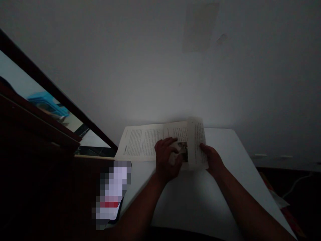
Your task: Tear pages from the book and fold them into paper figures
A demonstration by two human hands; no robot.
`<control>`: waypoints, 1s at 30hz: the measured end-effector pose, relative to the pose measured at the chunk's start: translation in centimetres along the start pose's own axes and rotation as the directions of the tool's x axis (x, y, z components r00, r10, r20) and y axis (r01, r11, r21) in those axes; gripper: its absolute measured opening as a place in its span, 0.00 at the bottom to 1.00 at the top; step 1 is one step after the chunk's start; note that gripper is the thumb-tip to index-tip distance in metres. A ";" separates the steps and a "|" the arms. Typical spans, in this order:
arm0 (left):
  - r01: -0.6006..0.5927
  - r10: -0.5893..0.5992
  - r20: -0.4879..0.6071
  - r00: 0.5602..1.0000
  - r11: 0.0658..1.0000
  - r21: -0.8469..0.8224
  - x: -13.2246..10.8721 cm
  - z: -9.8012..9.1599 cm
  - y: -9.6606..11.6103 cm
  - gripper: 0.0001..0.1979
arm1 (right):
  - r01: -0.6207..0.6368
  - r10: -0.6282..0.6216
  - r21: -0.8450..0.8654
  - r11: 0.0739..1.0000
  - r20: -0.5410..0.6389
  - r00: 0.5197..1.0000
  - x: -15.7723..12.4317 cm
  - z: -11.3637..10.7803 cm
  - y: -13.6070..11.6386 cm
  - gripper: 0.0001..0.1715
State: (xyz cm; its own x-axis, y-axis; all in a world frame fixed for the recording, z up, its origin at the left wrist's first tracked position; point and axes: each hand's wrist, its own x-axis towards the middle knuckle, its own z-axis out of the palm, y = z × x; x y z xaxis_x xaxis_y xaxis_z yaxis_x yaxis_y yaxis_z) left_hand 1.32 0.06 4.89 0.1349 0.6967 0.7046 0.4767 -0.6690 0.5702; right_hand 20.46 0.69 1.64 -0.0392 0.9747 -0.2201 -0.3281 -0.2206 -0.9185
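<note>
An open book (139, 142) with printed text lies on a white table (223, 144), against the wall. Its right-hand page (197, 134) is lifted and curls over, and a small dark picture shows on the page beside it. My left hand (168, 157) rests on the middle of the book, fingers bent and somewhat apart, with nothing seen in it. At the right edge my right hand (212, 157) grips the curled page, thumb on top and the other fingers hidden behind it.
A phone (115, 190) with a lit, blurred screen lies at the table's left edge. Dark wooden furniture (37, 134) stands at the left, with a blue item (47, 100) beyond it. The pale wall (150, 67) rises behind the book. A pale cable (296, 182) hangs at right.
</note>
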 end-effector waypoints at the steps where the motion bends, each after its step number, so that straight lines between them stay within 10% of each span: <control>1: 0.050 -0.050 -0.065 0.997 0.999 -0.002 0.0 0.1 -0.2 0.06 | -0.010 0.010 0.015 1.000 -0.010 1.000 0.0 -0.1 0.0 0.29; 5: 0.319 -0.352 -0.165 0.921 0.927 -0.196 -0.2 0.9 -1.4 0.26 | -0.021 0.021 0.000 1.000 -0.036 0.999 0.1 -0.1 0.2 0.28; 9: 0.531 -0.588 0.023 0.809 0.713 -0.458 0.0 1.6 -2.1 0.33 | -0.017 0.015 -0.053 0.998 -0.051 0.999 0.1 0.2 0.5 0.28; 20: 0.664 -0.664 0.137 0.735 0.666 -0.341 0.2 1.6 -0.2 0.27 | 0.094 -0.127 -0.472 0.876 -0.038 0.991 -1.4 1.5 -0.9 0.26; 30: 0.720 -0.684 0.267 0.679 0.548 -0.426 0.1 1.9 -0.9 0.22 | 0.112 -0.102 -0.332 0.937 0.049 0.994 -0.9 0.2 -0.4 0.26</control>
State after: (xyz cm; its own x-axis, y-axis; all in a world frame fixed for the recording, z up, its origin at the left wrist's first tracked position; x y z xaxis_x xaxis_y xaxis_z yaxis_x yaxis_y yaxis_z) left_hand 2.56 1.24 3.64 -0.0027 0.9997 -0.0247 -0.0120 0.0246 0.9996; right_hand 20.43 -0.13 2.24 -0.0517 0.9927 -0.1093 0.0014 -0.1094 -0.9940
